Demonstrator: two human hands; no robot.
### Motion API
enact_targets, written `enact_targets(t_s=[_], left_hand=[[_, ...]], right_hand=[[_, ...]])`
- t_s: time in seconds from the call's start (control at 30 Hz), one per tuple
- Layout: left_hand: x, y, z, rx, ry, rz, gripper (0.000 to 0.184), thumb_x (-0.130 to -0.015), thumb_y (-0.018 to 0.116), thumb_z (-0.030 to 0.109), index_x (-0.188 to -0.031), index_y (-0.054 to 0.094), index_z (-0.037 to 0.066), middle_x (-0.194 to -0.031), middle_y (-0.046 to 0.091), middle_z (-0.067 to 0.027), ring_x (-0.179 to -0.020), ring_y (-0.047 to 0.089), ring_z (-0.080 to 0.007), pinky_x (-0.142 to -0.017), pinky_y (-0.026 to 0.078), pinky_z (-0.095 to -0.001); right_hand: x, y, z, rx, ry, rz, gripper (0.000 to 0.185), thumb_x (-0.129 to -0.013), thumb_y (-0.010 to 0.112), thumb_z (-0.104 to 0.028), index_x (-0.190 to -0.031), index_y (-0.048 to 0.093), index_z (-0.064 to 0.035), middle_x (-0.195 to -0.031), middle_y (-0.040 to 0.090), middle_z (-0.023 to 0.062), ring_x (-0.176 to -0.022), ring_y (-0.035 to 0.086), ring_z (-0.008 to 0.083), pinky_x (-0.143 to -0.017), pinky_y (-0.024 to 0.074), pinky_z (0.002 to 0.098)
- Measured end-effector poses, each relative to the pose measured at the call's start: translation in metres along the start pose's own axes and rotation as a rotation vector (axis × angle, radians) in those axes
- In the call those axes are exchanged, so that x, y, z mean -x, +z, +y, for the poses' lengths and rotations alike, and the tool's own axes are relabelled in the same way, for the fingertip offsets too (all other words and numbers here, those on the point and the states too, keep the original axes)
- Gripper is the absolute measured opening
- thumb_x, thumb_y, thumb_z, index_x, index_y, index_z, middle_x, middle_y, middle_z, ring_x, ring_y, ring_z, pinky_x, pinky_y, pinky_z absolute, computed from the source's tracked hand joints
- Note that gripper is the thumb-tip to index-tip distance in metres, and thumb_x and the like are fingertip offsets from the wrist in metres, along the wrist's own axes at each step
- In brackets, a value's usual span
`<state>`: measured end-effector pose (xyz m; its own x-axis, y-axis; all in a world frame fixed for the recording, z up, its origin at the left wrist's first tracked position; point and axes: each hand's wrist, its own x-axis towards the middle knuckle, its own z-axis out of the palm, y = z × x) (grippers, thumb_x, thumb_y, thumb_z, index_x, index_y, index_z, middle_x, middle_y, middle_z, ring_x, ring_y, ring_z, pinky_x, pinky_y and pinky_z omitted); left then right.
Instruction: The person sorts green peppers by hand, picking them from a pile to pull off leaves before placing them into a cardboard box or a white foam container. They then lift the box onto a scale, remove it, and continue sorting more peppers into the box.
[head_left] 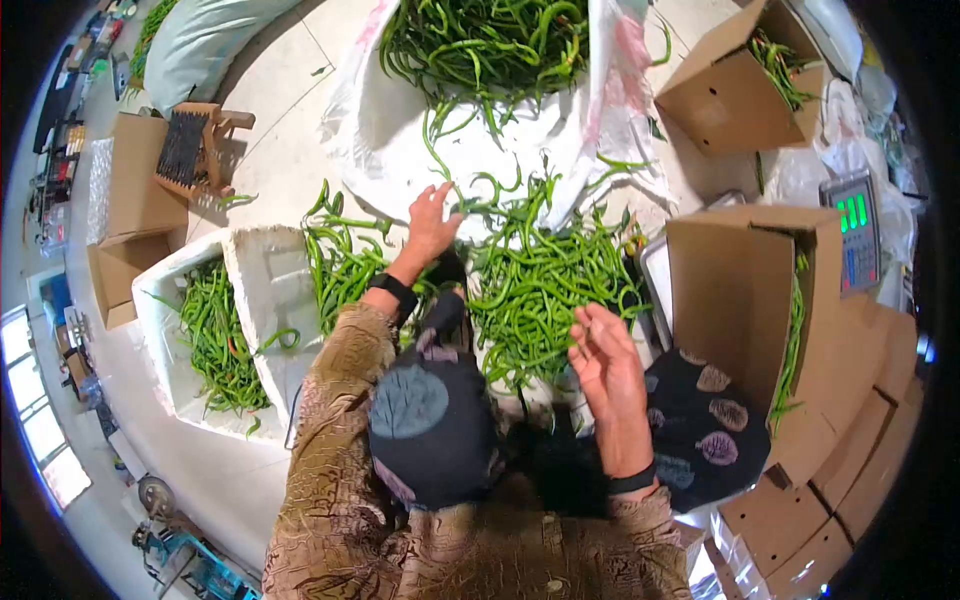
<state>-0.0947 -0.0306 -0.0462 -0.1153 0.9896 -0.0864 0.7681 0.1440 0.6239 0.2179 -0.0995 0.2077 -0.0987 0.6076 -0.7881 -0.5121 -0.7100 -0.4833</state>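
Note:
Long green chili peppers lie in a loose heap on the floor between my knees. My left hand reaches over the heap's far left side, fingers spread, close to a few single peppers near the mouth of a white woven sack; I see nothing held in it. My right hand is raised by the heap's near right edge, palm turned inward and fingers loosely extended, holding nothing visible. More peppers fill the far part of the sack.
On the left, a white foam box holds peppers. A cardboard box with peppers stands at my right, near a scale with a lit green display. Beyond is another cardboard box. A small wooden stool sits far left.

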Motion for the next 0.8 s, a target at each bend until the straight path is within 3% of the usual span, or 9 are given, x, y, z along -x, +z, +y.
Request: enact_targets(t_s=[0.03, 0.1, 0.17, 0.33, 0.4, 0.5, 0.57, 0.7, 0.8], left_hand=[[-0.011, 0.018, -0.002, 0.014, 0.008, 0.060, 0.066, -0.075, 0.072, 0.028, -0.134, 0.048, 0.013, -0.126, 0.048, -0.0285, -0.113, 0.047, -0.0453, -0.100, 0.035, -0.0526], [-0.030, 0.037, 0.017, -0.163, 0.126, 0.277, 0.063, -0.072, 0.073, 0.031, -0.128, 0.051, 0.011, -0.111, 0.055, -0.0210, -0.097, 0.054, -0.0424, -0.085, 0.044, -0.0508], [-0.035, 0.069, 0.023, -0.082, -0.022, -0.084, 0.065, -0.073, 0.073, 0.034, -0.131, 0.051, 0.014, -0.117, 0.054, -0.0233, -0.103, 0.054, -0.0442, -0.090, 0.044, -0.0506], [0.000, 0.036, 0.095, 0.107, 0.303, -0.528, 0.053, -0.078, 0.069, 0.031, -0.127, 0.058, 0.013, -0.116, 0.059, -0.0185, -0.102, 0.059, -0.0388, -0.090, 0.047, -0.0470], [-0.043, -0.012, 0.105, 0.255, -0.060, -0.799, 0.051, -0.077, 0.071, 0.032, -0.124, 0.059, 0.013, -0.115, 0.061, -0.0170, -0.109, 0.055, -0.0390, -0.094, 0.045, -0.0463], [-0.133, -0.075, 0.098, 0.270, 0.101, 0.185, 0.025, -0.079, 0.070, 0.020, -0.099, 0.066, 0.006, -0.102, 0.065, -0.0168, -0.103, 0.059, -0.0375, -0.089, 0.047, -0.0422], [-0.200, -0.129, 0.100, 0.298, 0.107, 0.434, 0.034, -0.078, 0.070, 0.027, -0.097, 0.064, 0.000, -0.097, 0.064, -0.0181, -0.097, 0.060, -0.0344, -0.088, 0.046, -0.0401], [-0.297, -0.132, 0.036, 0.060, -0.127, 0.634, 0.059, -0.074, 0.073, 0.041, -0.111, 0.060, -0.003, -0.102, 0.061, -0.0253, -0.101, 0.057, -0.0383, -0.090, 0.044, -0.0437], [-0.324, -0.144, 0.038, 0.140, -0.061, 0.564, 0.075, -0.071, 0.076, 0.044, -0.126, 0.052, 0.000, -0.111, 0.059, -0.0291, -0.109, 0.054, -0.0407, -0.097, 0.040, -0.0461]], right_hand=[[-0.006, 0.005, 0.003, 0.004, 0.005, -0.024, 0.032, -0.095, 0.055, -0.013, -0.124, 0.051, -0.0017, -0.119, 0.057, 0.0087, -0.097, 0.058, 0.0166, -0.079, 0.0491, 0.0284], [-0.017, 0.013, 0.010, 0.005, 0.060, -0.028, 0.030, -0.095, 0.057, -0.014, -0.123, 0.053, -0.0036, -0.117, 0.060, 0.0088, -0.092, 0.060, 0.0153, -0.076, 0.0500, 0.0275], [-0.025, 0.018, 0.011, 0.076, 0.100, -0.053, 0.031, -0.096, 0.056, -0.015, -0.124, 0.050, -0.0030, -0.118, 0.057, 0.0079, -0.094, 0.058, 0.0147, -0.078, 0.0492, 0.0264], [-0.054, 0.003, 0.017, 0.068, 0.151, -0.008, 0.033, -0.095, 0.058, -0.017, -0.124, 0.050, -0.0028, -0.117, 0.058, 0.0086, -0.092, 0.059, 0.0131, -0.076, 0.0498, 0.0257], [-0.067, -0.002, 0.018, 0.033, 0.136, 0.015, 0.033, -0.095, 0.059, -0.017, -0.123, 0.051, -0.0031, -0.114, 0.060, 0.0087, -0.090, 0.060, 0.0126, -0.075, 0.0497, 0.0254], [-0.086, -0.013, 0.024, 0.026, 0.162, -0.010, 0.031, -0.095, 0.059, -0.016, -0.122, 0.051, -0.0034, -0.113, 0.060, 0.0085, -0.090, 0.060, 0.0125, -0.074, 0.0493, 0.0248], [-0.100, -0.012, 0.027, 0.013, 0.183, -0.027, 0.031, -0.094, 0.060, -0.017, -0.120, 0.052, -0.0034, -0.112, 0.061, 0.0082, -0.090, 0.059, 0.0126, -0.074, 0.0490, 0.0248], [-0.125, 0.029, 0.005, 0.120, 0.138, -0.016, 0.032, -0.095, 0.058, -0.020, -0.121, 0.052, -0.0019, -0.112, 0.061, 0.0074, -0.093, 0.058, 0.0146, -0.077, 0.0476, 0.0268], [-0.174, 0.065, -0.022, 0.205, -0.003, -0.169, 0.038, -0.095, 0.059, -0.025, -0.124, 0.052, -0.0012, -0.118, 0.059, 0.0089, -0.102, 0.056, 0.0174, -0.086, 0.0450, 0.0325]])
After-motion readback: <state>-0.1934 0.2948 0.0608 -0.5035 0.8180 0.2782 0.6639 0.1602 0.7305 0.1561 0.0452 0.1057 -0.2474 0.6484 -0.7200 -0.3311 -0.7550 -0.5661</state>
